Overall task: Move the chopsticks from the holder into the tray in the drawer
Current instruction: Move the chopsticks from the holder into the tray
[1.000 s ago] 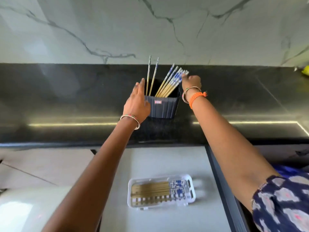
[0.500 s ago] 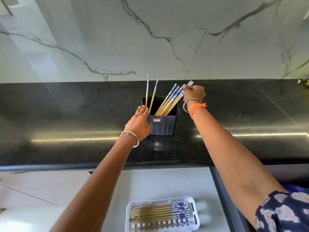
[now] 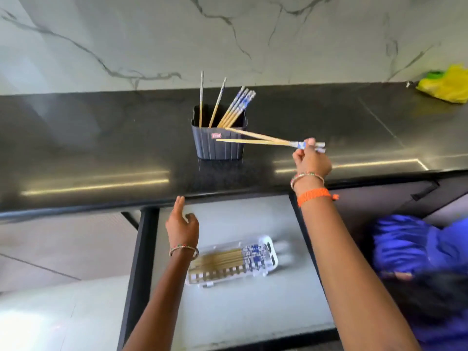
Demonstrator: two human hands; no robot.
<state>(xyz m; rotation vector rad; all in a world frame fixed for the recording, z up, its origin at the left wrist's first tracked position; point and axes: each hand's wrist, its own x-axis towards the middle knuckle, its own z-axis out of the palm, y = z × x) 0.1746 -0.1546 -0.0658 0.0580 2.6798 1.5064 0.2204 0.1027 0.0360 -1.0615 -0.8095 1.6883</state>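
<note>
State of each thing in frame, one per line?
Drawer: open.
Tray: partly filled with chopsticks.
Holder: upright, several chopsticks left in it.
Pair of chopsticks: out of holder, pinched by right hand.
Left hand: open, holding nothing, above drawer.
</note>
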